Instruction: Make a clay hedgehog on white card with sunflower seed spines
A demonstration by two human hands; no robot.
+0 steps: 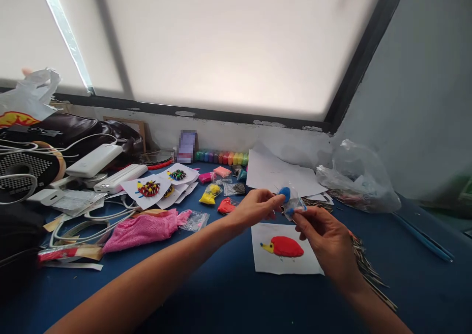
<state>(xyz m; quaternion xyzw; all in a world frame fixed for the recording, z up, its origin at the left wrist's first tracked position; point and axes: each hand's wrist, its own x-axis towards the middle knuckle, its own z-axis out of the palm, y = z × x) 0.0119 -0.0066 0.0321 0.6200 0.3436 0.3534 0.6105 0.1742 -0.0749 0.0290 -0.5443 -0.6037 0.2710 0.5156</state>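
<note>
My left hand (258,206) and my right hand (326,235) are both closed on a small clear plastic bag (294,203) above the table. Blue modelling clay (285,194) shows at the left hand's fingertips; whether it lies inside the bag or out of it I cannot tell. My right thumb and fingers pinch the bag's lower right side. Just beneath, a white paper sheet (265,265) carries a red clay hedgehog (287,246) with a yellow face, a blue nose and thin drawn legs. My right hand overlaps the sheet's right edge.
Bags of yellow clay (210,195) and red clay (226,205) lie left of my hands. Finished hedgehog pictures (148,189) and a pink cloth (143,230) are farther left. Thin sticks (365,265) lie right, near a plastic bag (359,181). White paper (280,171) lies behind.
</note>
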